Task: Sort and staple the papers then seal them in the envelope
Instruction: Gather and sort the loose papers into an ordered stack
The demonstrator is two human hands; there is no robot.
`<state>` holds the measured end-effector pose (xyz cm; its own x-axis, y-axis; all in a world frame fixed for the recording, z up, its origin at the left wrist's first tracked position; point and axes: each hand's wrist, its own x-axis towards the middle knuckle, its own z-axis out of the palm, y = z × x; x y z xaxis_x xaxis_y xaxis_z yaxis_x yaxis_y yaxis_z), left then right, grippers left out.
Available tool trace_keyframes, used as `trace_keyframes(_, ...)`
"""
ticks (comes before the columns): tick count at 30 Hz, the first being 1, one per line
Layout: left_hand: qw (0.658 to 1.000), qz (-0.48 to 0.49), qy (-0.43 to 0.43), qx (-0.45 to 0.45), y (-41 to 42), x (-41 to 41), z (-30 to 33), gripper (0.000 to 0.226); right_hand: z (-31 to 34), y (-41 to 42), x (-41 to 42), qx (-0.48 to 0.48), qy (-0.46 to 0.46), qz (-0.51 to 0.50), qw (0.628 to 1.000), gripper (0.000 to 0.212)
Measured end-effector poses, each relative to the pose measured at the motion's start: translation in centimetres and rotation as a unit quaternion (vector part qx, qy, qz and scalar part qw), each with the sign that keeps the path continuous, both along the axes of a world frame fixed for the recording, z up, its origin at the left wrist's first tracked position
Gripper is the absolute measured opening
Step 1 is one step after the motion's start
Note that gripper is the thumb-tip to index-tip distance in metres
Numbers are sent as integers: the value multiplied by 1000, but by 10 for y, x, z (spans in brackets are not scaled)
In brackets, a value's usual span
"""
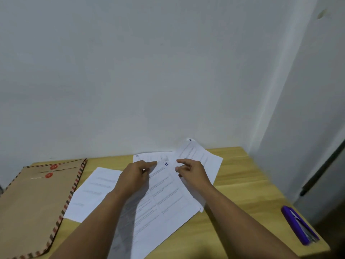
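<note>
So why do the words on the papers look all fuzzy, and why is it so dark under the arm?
Head view: the papers are blurred, so only a big blue 1 reads; the left hand and its arm cast a soft shadow across the sheets; the wide lens bends the wall corner; the purple stapler is smeared too.

The envelope [37,199] runs off the left edge. Print on the papers [164,200] is too blurred to read. Forearms hide their near parts.
</note>
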<state>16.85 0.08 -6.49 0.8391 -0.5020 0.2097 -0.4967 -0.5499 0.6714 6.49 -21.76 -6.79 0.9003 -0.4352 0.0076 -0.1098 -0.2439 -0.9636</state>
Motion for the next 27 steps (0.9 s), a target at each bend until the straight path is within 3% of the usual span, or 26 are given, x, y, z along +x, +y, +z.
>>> trace_keyframes(6, 1000, -17, 1, -3, -24, 33, -14, 50, 12, -80, 46, -160, 8, -107, 981, 23)
trace_keyframes(11, 999, -41, -7, -7, -42, 62, -28, 54, -1, -124, 85, -218, 67, -111, 967, 18)
trace_keyframes(13, 999, -40, -6, -18, -49, 70, -30, 54, -9, -132, 96, -236, 84, -98, 963, 28)
trace_keyframes(17, 998, -43, 13, -47, -59, 77, -31, 48, -23, -137, 109, -228, 86, -111, 964, 31)
trace_keyframes(20, 997, -47, 20, -55, -61, 77, -31, 46, -31, -133, 110, -165, 51, -137, 975, 24)
trace_keyframes(27, 997, -55, -2, -59, -54, 69, -28, 51, -4, -138, 97, -143, 55, -36, 988, 22)
